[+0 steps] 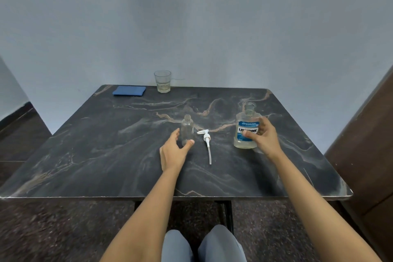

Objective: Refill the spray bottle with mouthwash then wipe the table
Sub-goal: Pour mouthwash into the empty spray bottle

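Note:
A small clear spray bottle [187,126] stands uncapped near the middle of the dark marble table [106,151]. My left hand [173,152] reaches round its base, fingers to the left and thumb at the lower right, and no firm grip shows. The white pump head [205,136] lies just to the right of the bottle, its tube pointing toward me. Further right stands the mouthwash bottle [246,127], holding clear liquid and wearing a blue label. My right hand [264,138] grips it, thumb on the label and fingers behind its right side.
A folded blue cloth [129,90] lies at the table's far left edge, with a clear drinking glass [162,81] beside it against the wall. Dark wooden furniture [370,151] stands close to the table's right side. My knees show below the front edge.

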The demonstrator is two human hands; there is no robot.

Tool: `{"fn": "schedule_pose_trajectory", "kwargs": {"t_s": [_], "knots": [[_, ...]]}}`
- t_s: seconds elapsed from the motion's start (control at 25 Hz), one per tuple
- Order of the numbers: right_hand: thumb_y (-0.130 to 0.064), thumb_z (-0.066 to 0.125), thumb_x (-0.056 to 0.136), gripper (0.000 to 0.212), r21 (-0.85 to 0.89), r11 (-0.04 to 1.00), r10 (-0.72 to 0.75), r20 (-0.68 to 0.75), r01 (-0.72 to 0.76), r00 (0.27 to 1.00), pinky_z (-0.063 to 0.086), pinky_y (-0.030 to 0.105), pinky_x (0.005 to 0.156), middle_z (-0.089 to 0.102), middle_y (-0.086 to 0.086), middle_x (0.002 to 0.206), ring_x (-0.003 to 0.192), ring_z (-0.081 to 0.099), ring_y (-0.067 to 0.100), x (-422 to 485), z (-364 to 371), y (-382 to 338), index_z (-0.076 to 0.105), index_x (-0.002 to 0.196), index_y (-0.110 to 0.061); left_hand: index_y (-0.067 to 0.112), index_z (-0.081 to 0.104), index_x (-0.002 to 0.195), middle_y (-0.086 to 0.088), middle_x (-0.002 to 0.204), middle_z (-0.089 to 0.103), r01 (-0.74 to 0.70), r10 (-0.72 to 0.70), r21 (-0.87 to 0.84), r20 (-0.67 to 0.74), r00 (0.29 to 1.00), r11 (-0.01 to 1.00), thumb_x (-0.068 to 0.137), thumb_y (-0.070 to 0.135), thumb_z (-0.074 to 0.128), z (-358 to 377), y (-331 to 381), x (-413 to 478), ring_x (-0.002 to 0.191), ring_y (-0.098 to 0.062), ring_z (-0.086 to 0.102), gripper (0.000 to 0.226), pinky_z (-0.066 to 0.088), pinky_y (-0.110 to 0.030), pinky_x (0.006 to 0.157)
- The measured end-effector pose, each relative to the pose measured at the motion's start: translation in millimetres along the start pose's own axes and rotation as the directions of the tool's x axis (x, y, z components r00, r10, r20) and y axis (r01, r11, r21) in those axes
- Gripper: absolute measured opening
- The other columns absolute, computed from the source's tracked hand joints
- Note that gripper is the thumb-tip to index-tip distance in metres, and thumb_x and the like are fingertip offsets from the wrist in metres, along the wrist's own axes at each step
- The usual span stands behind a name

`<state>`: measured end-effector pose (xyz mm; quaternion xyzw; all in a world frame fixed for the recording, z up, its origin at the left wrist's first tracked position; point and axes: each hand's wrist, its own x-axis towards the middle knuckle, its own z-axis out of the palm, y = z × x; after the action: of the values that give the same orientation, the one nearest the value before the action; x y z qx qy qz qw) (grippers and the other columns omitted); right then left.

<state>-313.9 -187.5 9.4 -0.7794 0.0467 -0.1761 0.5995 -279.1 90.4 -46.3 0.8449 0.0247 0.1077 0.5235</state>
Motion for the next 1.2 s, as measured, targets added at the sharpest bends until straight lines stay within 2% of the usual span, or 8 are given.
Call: {"fn": "schedule_pose_trajectory", "kwargs": {"t_s": [0.12,0.2,0.4,0.44,0.56,0.6,0.88,1.2], "knots": [[-0.002,0.077,0.076,0.045,-0.111,0.99,-0.083,0.0,0.083,0.997,0.057,0.021,0.08,0.068,-0.002,0.105,0.095,0.067,0.006,-2.3,16.7,-12.1,0.056,0.114,-0.015,0.027,0.057,0.127,0.003,0.12,0.066,-0.012,0.012,0.048,-0.002,1.0,0.999,0.08,0.049,0.069,-0.8,-0.3,-1.0,0.113,-0.015,0.059,0.054,0.043,-0.034,0.1],[-0.008,0.077,0.077,0.045,-0.181,0.973,-0.142,0.018,0.143,0.99,0.054,0.016,0.082,0.067,-0.008,0.105,0.095,0.065,0.001,-2.4,27.3,-22.1,0.056,0.115,-0.021,0.027,0.058,0.126,0.002,0.118,0.067,-0.014,0.014,0.059,0.003,1.0,0.998,0.082,0.047,0.068,-0.4,0.2,-1.6,0.112,-0.014,0.059,0.049,0.044,-0.036,0.1],[-0.013,0.075,0.074,0.05,-0.389,0.887,-0.218,0.124,0.25,0.968,0.044,0.004,0.072,0.067,-0.01,0.098,0.083,0.063,0.003,6.4,54.5,-46.0,0.054,0.118,-0.024,0.027,0.058,0.126,0.001,0.118,0.067,-0.022,0.021,0.071,0.015,1.0,0.997,0.084,0.045,0.066,-0.2,1.2,-1.4,0.11,-0.016,0.059,0.047,0.041,-0.042,0.102],[-0.013,0.074,0.074,0.051,-0.418,0.873,-0.207,0.146,0.25,0.967,0.045,0.006,0.073,0.067,-0.007,0.101,0.084,0.063,0.006,7.2,59.7,-49.2,0.054,0.119,-0.025,0.026,0.058,0.126,0.001,0.117,0.067,-0.023,0.022,0.074,0.014,1.0,0.997,0.084,0.045,0.066,-0.3,1.3,-1.4,0.11,-0.016,0.059,0.047,0.041,-0.042,0.102],[-0.012,0.071,0.079,0.048,-0.506,0.822,-0.175,0.211,0.26,0.962,0.054,0.033,0.082,0.068,0.0,0.112,0.092,0.066,0.018,7.3,71.0,-56.8,0.051,0.121,-0.024,0.027,0.059,0.125,0.003,0.116,0.067,-0.024,0.023,0.085,0.011,1.0,0.996,0.083,0.046,0.067,-0.1,2.4,-1.5,0.109,-0.015,0.059,0.046,0.041,-0.041,0.103],[-0.012,0.071,0.08,0.048,-0.536,0.8,-0.17,0.23,0.271,0.958,0.054,0.037,0.083,0.068,0.001,0.114,0.094,0.066,0.02,7.0,73.6,-59.2,0.05,0.121,-0.023,0.027,0.059,0.125,0.003,0.115,0.067,-0.022,0.021,0.085,0.011,1.0,0.996,0.083,0.046,0.067,0.0,2.4,-1.3,0.109,-0.015,0.059,0.046,0.041,-0.04,0.103],[-0.015,0.072,0.081,0.051,-0.695,0.657,-0.126,0.283,0.294,0.951,0.049,0.047,0.093,0.065,0.003,0.124,0.106,0.062,0.027,5.6,84.7,-72.0,0.05,0.127,-0.021,0.027,0.059,0.126,0.004,0.116,0.068,-0.023,0.021,0.086,0.018,1.0,0.996,0.083,0.048,0.066,-0.1,3.0,-1.0,0.112,-0.016,0.057,0.047,0.039,-0.04,0.105],[-0.014,0.072,0.081,0.051,-0.736,0.614,-0.108,0.28,0.286,0.954,0.048,0.05,0.094,0.065,0.004,0.123,0.107,0.062,0.026,3.1,86.1,-80.7,0.05,0.127,-0.021,0.026,0.058,0.128,0.003,0.118,0.067,-0.038,0.036,0.108,0.018,0.999,0.993,0.085,0.047,0.064,-1.4,4.5,-2.0,0.113,-0.016,0.058,0.049,0.035,-0.039,0.108]]}}
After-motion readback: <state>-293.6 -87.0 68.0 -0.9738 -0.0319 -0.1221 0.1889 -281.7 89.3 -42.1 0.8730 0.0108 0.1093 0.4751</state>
